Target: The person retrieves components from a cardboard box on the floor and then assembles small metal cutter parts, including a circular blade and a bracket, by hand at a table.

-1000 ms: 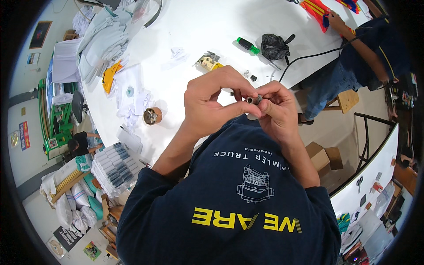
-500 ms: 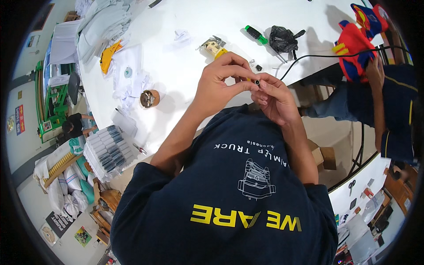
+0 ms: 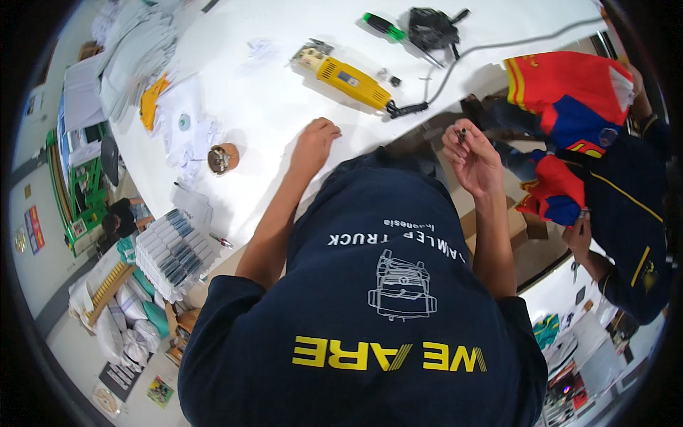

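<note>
My right hand (image 3: 475,160) is raised beyond the table edge, fingers pinching a small dark cylindrical part (image 3: 462,134) with its end turned up. My left hand (image 3: 313,146) is over the near side of the white table (image 3: 263,92), fingers curled together; whatever they hold, if anything, is hidden. A yellow corded power tool (image 3: 352,82) with a metal head lies on the table beyond my hands. Close to its cord end are small loose pieces (image 3: 393,80). Farther back lie a green and black screwdriver (image 3: 384,26) and a crumpled black plastic bag (image 3: 431,30).
The tool's black cord (image 3: 498,45) runs off to the right. There, a co-worker's hand (image 3: 580,235) holds red and blue garments (image 3: 569,92). On the left are a brown round container (image 3: 223,159), white cloth, an orange cloth (image 3: 151,103) and stacked white rolls (image 3: 174,245).
My hands have moved apart: the right goes rightward with the small part, the left draws back leftward. The whole yellow tool now shows. The co-worker's garments have shifted.
</note>
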The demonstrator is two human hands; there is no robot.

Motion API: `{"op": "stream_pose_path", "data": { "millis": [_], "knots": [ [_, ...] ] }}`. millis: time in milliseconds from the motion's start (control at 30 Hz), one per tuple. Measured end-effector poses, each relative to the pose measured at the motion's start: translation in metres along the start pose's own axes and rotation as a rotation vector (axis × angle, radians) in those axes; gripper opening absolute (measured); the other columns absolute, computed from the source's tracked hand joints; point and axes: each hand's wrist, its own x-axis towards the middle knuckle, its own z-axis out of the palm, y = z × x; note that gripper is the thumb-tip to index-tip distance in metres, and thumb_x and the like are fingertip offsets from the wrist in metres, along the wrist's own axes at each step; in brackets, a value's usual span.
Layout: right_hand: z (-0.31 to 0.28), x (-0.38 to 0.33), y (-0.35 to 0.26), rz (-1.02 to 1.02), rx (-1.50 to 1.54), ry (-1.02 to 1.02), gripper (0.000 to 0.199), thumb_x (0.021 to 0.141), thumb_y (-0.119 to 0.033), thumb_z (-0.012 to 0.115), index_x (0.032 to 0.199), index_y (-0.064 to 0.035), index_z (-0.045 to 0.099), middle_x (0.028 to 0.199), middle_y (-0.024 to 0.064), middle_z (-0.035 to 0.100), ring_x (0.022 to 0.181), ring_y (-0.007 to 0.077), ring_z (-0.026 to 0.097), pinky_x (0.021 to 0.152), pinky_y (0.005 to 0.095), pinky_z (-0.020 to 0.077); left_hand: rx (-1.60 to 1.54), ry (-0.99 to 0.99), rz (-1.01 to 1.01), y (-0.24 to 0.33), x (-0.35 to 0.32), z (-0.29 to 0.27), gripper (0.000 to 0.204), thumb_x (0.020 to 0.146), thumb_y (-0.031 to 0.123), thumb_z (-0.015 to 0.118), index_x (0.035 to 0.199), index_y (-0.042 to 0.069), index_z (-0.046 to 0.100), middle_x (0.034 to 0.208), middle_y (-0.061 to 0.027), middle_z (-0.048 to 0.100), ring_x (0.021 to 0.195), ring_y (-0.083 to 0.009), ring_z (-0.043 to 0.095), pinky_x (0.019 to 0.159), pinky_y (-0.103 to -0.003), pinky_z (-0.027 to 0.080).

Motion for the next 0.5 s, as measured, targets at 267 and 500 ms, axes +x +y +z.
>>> {"op": "stream_pose_path", "data": {
  "millis": [267, 500],
  "knots": [
    [-0.042, -0.038, -0.007, -0.118, 0.051, 0.106, 0.019, 0.102, -0.009, 0.061, 0.116, 0.0028, 0.064, 0.101, 0.0110, 0.061, 0.075, 0.0086, 0.046, 0.065, 0.0223, 0.0387, 0.231, -0.228, 0.092, 0.020, 0.005, -0.005, 0.010, 0.089, 0.004, 0.067, 0.097, 0.002, 0.071, 0.102, -0.0141, 0.066, 0.101, -0.0340, 0.065, 0.087, -0.043, 0.054],
    [-0.082, -0.092, 0.013, -0.113, 0.082, 0.186, 0.018, 0.101, -0.007, 0.062, 0.116, 0.0024, 0.066, 0.102, 0.0121, 0.064, 0.079, 0.0117, 0.051, 0.070, 0.0243, 0.0432, 0.377, -0.304, 0.125, 0.034, 0.003, 0.005, 0.012, 0.087, 0.001, 0.063, 0.098, 0.000, 0.060, 0.102, -0.0173, 0.058, 0.103, -0.0372, 0.057, 0.093, -0.046, 0.049]
  ]
}}
